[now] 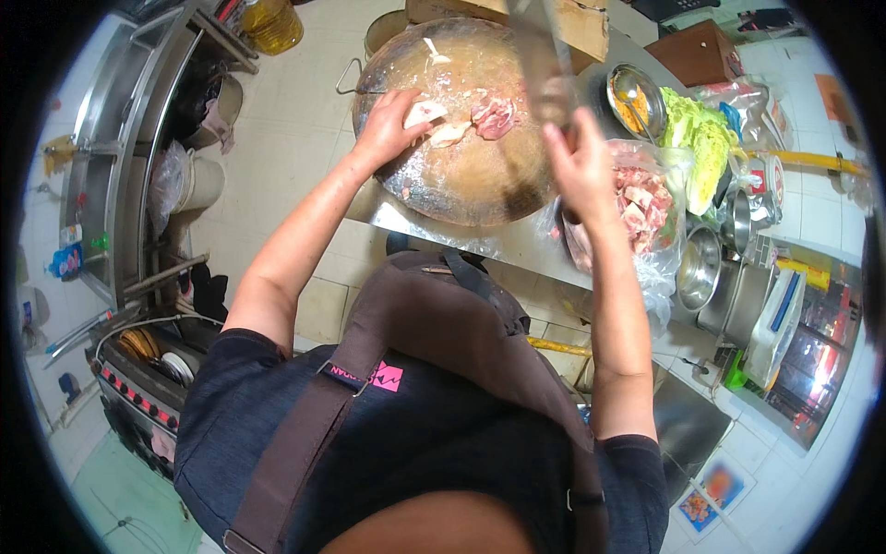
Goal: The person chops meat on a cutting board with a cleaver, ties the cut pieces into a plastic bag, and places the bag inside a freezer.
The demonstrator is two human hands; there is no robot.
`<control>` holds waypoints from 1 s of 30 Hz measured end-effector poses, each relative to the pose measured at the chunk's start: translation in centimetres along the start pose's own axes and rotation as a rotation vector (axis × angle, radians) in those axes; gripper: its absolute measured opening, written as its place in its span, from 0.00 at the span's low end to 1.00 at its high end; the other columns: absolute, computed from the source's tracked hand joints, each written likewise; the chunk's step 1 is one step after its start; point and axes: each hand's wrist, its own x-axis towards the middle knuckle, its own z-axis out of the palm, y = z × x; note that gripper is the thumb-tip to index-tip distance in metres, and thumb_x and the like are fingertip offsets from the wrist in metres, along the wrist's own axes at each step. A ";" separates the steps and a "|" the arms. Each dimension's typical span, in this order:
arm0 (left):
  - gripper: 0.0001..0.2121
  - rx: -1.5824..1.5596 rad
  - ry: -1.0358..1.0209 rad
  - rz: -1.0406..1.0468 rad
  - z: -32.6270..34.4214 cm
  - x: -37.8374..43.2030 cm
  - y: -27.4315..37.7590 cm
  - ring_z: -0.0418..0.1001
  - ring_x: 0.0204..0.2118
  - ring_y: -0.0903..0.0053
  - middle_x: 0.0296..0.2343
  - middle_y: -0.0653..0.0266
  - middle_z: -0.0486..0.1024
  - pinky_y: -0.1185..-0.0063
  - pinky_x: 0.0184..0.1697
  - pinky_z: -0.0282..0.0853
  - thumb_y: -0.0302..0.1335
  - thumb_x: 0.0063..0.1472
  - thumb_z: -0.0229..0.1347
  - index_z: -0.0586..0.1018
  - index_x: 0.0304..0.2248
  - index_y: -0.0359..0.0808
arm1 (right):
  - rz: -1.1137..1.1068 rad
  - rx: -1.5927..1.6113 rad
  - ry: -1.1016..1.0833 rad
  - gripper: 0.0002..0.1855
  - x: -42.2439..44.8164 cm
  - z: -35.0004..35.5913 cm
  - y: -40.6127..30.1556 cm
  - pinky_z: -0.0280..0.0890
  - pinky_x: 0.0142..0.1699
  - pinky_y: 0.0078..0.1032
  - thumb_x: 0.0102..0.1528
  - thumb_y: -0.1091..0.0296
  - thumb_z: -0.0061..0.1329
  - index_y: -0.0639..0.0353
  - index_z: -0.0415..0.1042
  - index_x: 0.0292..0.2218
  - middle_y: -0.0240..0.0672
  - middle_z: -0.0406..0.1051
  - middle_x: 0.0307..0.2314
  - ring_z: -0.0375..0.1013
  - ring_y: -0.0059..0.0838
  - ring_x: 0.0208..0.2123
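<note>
A thick round wooden chopping block (477, 183) lies before me, wet and stained. My left hand (390, 130) rests at its left side, thumb and fingers around a pale piece of raw meat (425, 111). Right beside that lies another pale piece (448, 134), and a pinkish-red chunk of raw meat (494, 118) sits nearer the block's middle. In my right hand (585, 173) is the handle of a cleaver (536, 45), its blade raised over the block's right edge and blurred by motion. A small white scrap (436, 53) lies toward the far edge.
Right of the block, a clear plastic bag (675, 187) holds cut raw meat (640, 208). Beyond are a metal bowl with orange-yellow contents and a spoon (633, 100), lettuce (699, 149) and a steel bowl (699, 266). A cardboard box (585, 31) stands behind. A wire handle (349, 76) juts left.
</note>
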 end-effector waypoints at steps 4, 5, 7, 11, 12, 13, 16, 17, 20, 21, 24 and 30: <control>0.21 -0.202 0.043 -0.099 0.1 -1.6 -0.6 0.70 0.38 0.68 0.38 0.56 0.68 0.78 0.39 0.68 0.29 0.47 0.60 0.70 0.42 0.33 | -0.212 0.374 0.209 0.11 2.1 1.4 -1.1 0.64 0.29 0.23 0.54 0.65 0.47 0.65 0.66 0.33 0.36 0.69 0.21 0.68 0.25 0.25; 0.20 -0.204 0.018 -0.090 -0.2 -1.5 -0.1 0.70 0.38 0.67 0.39 0.56 0.68 0.77 0.41 0.68 0.28 0.48 0.59 0.71 0.41 0.33 | 0.146 0.105 -0.002 0.15 1.4 3.8 0.7 0.65 0.38 0.28 0.52 0.63 0.48 0.67 0.67 0.36 0.44 0.71 0.26 0.71 0.35 0.31; 0.19 -0.227 0.017 -0.089 0.3 -2.0 0.0 0.70 0.39 0.66 0.39 0.56 0.68 0.76 0.42 0.67 0.27 0.48 0.58 0.72 0.42 0.34 | 0.266 0.023 -0.155 0.21 -0.1 8.1 5.4 0.63 0.43 0.35 0.48 0.59 0.51 0.64 0.67 0.40 0.52 0.70 0.30 0.69 0.50 0.36; 0.20 -0.270 -0.018 -0.123 -0.3 -2.6 0.4 0.69 0.40 0.66 0.40 0.56 0.68 0.76 0.43 0.66 0.27 0.49 0.57 0.71 0.43 0.35 | 0.143 -0.062 -0.128 0.22 -0.1 9.3 5.9 0.66 0.38 0.34 0.48 0.62 0.51 0.64 0.65 0.42 0.49 0.70 0.25 0.72 0.45 0.29; 0.20 -0.268 0.003 -0.061 0.6 -2.5 -0.4 0.70 0.40 0.68 0.41 0.56 0.68 0.77 0.42 0.67 0.27 0.49 0.57 0.72 0.43 0.35 | 0.178 -0.065 -0.155 0.21 0.6 9.5 7.7 0.66 0.25 0.31 0.49 0.64 0.51 0.65 0.64 0.42 0.42 0.69 0.19 0.70 0.36 0.18; 0.20 -0.311 -0.036 -0.115 0.4 -2.8 -0.2 0.70 0.38 0.70 0.41 0.56 0.67 0.79 0.40 0.67 0.27 0.49 0.58 0.72 0.43 0.34 | 0.243 0.092 -0.236 0.17 1.0 8.9 7.5 0.59 0.15 0.26 0.51 0.66 0.49 0.64 0.63 0.40 0.35 0.65 0.14 0.64 0.25 0.10; 0.21 -0.375 -0.050 -0.120 -0.2 -2.5 0.2 0.70 0.37 0.72 0.41 0.57 0.67 0.80 0.39 0.68 0.25 0.49 0.58 0.71 0.44 0.34 | 0.502 0.373 -0.343 0.10 1.9 5.7 5.2 0.53 0.12 0.22 0.54 0.68 0.46 0.64 0.62 0.35 0.30 0.61 0.10 0.59 0.20 0.08; 0.20 -0.401 -0.012 -0.130 -0.1 -2.6 0.0 0.71 0.36 0.73 0.40 0.57 0.66 0.80 0.38 0.69 0.25 0.49 0.58 0.70 0.43 0.34 | 0.500 0.371 -0.341 0.10 1.6 5.4 4.4 0.53 0.12 0.22 0.54 0.68 0.46 0.64 0.62 0.35 0.30 0.61 0.10 0.59 0.20 0.08; 0.19 -0.436 0.060 -0.155 0.2 -3.4 -0.3 0.71 0.34 0.75 0.39 0.58 0.66 0.81 0.37 0.69 0.24 0.49 0.58 0.70 0.41 0.33 | 0.312 0.335 -0.091 0.14 0.1 4.2 -0.3 0.53 0.12 0.20 0.53 0.67 0.48 0.64 0.62 0.39 0.28 0.61 0.10 0.58 0.19 0.08; 0.18 -0.447 0.090 -0.148 0.3 -3.3 -0.4 0.71 0.33 0.76 0.38 0.59 0.66 0.81 0.36 0.70 0.24 0.49 0.58 0.69 0.40 0.33 | 0.314 0.333 -0.085 0.14 -0.3 4.3 -1.2 0.53 0.12 0.20 0.53 0.67 0.48 0.64 0.62 0.39 0.28 0.61 0.10 0.58 0.19 0.08; 0.14 -0.455 0.093 -0.132 0.1 -3.0 -0.2 0.71 0.30 0.78 0.35 0.60 0.66 0.82 0.34 0.69 0.24 0.49 0.58 0.71 0.36 0.33 | 0.213 0.311 -0.189 0.17 -1.3 6.7 -0.6 0.61 0.20 0.22 0.51 0.65 0.49 0.59 0.67 0.42 0.32 0.67 0.20 0.64 0.20 0.16; 0.10 -0.430 0.129 -0.147 0.3 -3.9 -0.4 0.70 0.27 0.79 0.30 0.63 0.67 0.83 0.30 0.67 0.23 0.49 0.58 0.72 0.33 0.33 | 0.052 0.325 -0.118 0.13 1.2 4.9 -8.9 0.63 0.26 0.23 0.51 0.63 0.49 0.62 0.67 0.34 0.35 0.68 0.20 0.67 0.21 0.22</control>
